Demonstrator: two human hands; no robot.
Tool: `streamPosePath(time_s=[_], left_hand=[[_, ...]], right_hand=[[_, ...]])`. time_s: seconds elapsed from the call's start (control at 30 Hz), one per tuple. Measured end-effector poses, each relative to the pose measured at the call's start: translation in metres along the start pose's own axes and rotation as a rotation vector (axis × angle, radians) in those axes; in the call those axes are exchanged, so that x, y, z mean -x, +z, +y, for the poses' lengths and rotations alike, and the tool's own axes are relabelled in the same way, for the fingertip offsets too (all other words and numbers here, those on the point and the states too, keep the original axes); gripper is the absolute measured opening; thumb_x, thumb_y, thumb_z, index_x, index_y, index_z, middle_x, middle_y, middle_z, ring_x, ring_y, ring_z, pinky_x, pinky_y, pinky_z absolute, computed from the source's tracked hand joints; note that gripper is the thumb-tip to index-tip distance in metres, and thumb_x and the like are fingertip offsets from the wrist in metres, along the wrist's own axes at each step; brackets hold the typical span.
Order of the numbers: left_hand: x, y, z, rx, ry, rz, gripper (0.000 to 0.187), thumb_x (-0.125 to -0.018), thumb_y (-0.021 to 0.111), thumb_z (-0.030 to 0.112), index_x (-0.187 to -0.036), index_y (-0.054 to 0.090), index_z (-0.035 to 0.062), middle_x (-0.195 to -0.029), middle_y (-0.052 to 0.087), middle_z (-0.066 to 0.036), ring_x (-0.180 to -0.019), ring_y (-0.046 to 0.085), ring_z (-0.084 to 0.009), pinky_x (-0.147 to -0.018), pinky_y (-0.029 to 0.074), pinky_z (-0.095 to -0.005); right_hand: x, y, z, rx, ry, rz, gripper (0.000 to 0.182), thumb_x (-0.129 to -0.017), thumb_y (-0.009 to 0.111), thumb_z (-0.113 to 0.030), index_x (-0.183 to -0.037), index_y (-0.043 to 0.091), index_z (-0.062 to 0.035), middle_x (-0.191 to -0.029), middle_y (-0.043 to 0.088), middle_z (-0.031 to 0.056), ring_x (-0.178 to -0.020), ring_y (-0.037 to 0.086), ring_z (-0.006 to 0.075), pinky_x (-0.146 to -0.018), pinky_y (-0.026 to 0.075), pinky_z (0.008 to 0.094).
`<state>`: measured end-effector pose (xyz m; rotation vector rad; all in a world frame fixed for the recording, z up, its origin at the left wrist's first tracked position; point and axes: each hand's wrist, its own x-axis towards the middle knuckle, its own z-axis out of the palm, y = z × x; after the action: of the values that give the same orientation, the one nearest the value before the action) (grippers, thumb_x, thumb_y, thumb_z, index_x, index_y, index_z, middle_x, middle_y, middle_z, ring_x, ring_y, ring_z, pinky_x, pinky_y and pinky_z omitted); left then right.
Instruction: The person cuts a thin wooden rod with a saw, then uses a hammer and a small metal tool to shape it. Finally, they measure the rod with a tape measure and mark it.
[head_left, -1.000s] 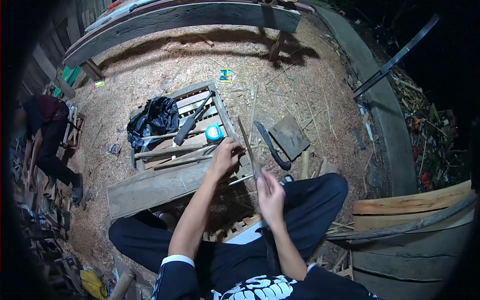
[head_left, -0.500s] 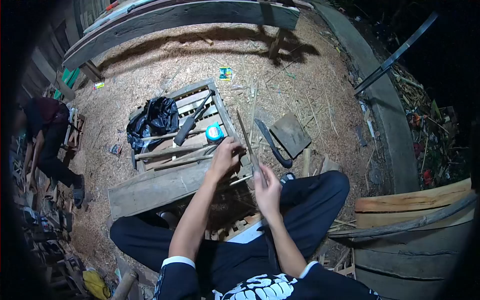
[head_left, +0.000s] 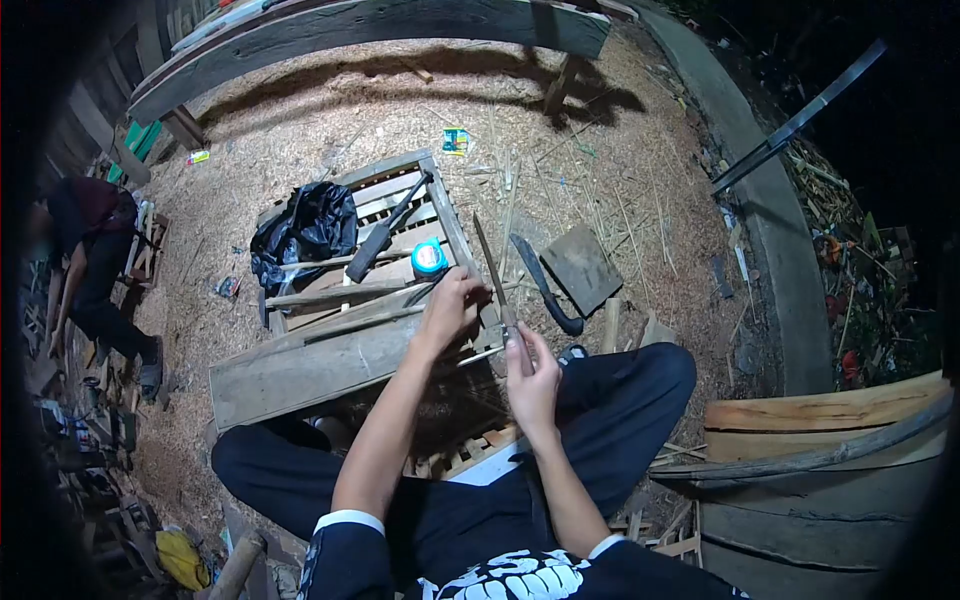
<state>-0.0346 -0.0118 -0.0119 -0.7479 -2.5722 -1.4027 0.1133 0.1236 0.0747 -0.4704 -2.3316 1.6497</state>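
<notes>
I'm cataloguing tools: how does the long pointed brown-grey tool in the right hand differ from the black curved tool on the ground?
The long pointed brown-grey tool is in the right hand; the black curved tool lies loose on the ground. The pointed tool looks nearly straight, while the curved one bends along its length. Both are long and narrow.

I note white light, bright on sawdust (head_left: 400, 130) beyond the far edge of the slatted table (head_left: 300, 375); hard shadow under the long plank (head_left: 370, 25). Left hand (head_left: 453, 305), right hand (head_left: 534, 380) fairly sharp. Plank bowed, corners black.
</notes>
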Motion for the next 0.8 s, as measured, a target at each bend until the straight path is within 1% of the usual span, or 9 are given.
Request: streamPosePath(time_s=[0.07,0.13,0.3,0.4,0.53,0.57,0.67,0.7,0.8], left_hand=[[0.003,-0.001,0.005,0.014,-0.017,-0.015,0.021,-0.077,0.077,0.002,-0.097,0.075,0.0012,-0.092,0.061,-0.018,-0.092,0.064,-0.0378,-0.08,0.053,-0.0452],[0.0,0.003,-0.009,-0.001,0.051,0.002,0.02,-0.077,0.076,0.001,-0.097,0.075,0.0013,-0.093,0.061,-0.018,-0.091,0.063,-0.0379,-0.079,0.053,-0.0456],[0.0,-0.004,0.004,0.001,0.013,-0.033,0.026,-0.072,0.075,-0.003,-0.097,0.076,0.0017,-0.09,0.06,-0.017,-0.094,0.063,-0.0367,-0.081,0.052,-0.0439],[-0.001,-0.003,0.004,0.018,0.034,-0.004,0.025,-0.074,0.075,-0.004,-0.098,0.077,0.0017,-0.092,0.06,-0.018,-0.093,0.063,-0.0367,-0.08,0.053,-0.0439],[-0.001,-0.003,0.006,0.049,-0.004,-0.017,0.019,-0.078,0.076,-0.001,-0.097,0.077,0.0011,-0.092,0.061,-0.018,-0.09,0.064,-0.0374,-0.079,0.053,-0.0444],[-0.002,-0.003,0.006,0.034,0.031,0.0,0.016,-0.08,0.077,0.002,-0.096,0.076,0.0008,-0.09,0.061,-0.017,-0.09,0.064,-0.037,-0.078,0.053,-0.0444],[0.001,0.0,0.0,0.055,0.039,0.003,0.013,-0.082,0.078,0.006,-0.094,0.076,0.0018,-0.089,0.062,-0.016,-0.089,0.064,-0.036,-0.077,0.052,-0.044],[0.0,-0.003,0.004,-0.014,0.039,0.018,0.014,-0.083,0.08,0.011,-0.095,0.076,0.0038,-0.089,0.063,-0.015,-0.089,0.064,-0.0352,-0.076,0.052,-0.0435],[0.001,-0.006,0.012,-0.06,0.073,0.097,0.019,-0.084,0.08,0.013,-0.101,0.077,0.0049,-0.094,0.067,-0.014,-0.092,0.066,-0.0346,-0.078,0.053,-0.0429]], right_hand=[[0.02,-0.011,0.011,0.008,-0.025,-0.001,0.04,-0.102,0.067,-0.014,-0.133,0.062,0.0105,-0.121,0.073,0.0213,-0.112,0.071,0.024,-0.099,0.054,0.0358],[0.047,-0.023,0.005,-0.06,0.041,-0.016,0.039,-0.105,0.064,-0.018,-0.13,0.063,0.0113,-0.12,0.073,0.0205,-0.112,0.069,0.0237,-0.1,0.052,0.0351],[-0.005,-0.005,-0.001,-0.111,0.054,-0.05,0.039,-0.103,0.066,-0.015,-0.133,0.062,0.0108,-0.123,0.072,0.0208,-0.116,0.069,0.0211,-0.102,0.053,0.0354],[0.039,-0.022,0.004,-0.067,-0.032,0.011,0.038,-0.104,0.064,-0.018,-0.13,0.063,0.0107,-0.119,0.073,0.0195,-0.112,0.069,0.0212,-0.101,0.052,0.035],[0.011,-0.005,0.013,-0.076,0.009,0.018,0.039,-0.104,0.065,-0.019,-0.131,0.063,0.0089,-0.119,0.073,0.0181,-0.114,0.068,0.0213,-0.1,0.051,0.035],[0.01,-0.002,0.014,-0.06,0.039,0.012,0.038,-0.104,0.064,-0.018,-0.131,0.063,0.0089,-0.121,0.073,0.0175,-0.115,0.068,0.0213,-0.101,0.051,0.0352],[0.018,-0.004,0.028,-0.126,0.003,0.018,0.038,-0.104,0.064,-0.017,-0.131,0.063,0.0088,-0.122,0.072,0.0176,-0.113,0.068,0.0205,-0.099,0.052,0.0347],[0.019,-0.007,0.029,-0.179,0.027,0.019,0.037,-0.103,0.064,-0.015,-0.132,0.063,0.0082,-0.122,0.072,0.0177,-0.111,0.069,0.0196,-0.096,0.054,0.0336],[0.016,-0.014,0.032,-0.177,0.008,-0.017,0.038,-0.103,0.064,-0.013,-0.135,0.062,0.0083,-0.123,0.072,0.0177,-0.109,0.069,0.0186,-0.094,0.055,0.0323]])
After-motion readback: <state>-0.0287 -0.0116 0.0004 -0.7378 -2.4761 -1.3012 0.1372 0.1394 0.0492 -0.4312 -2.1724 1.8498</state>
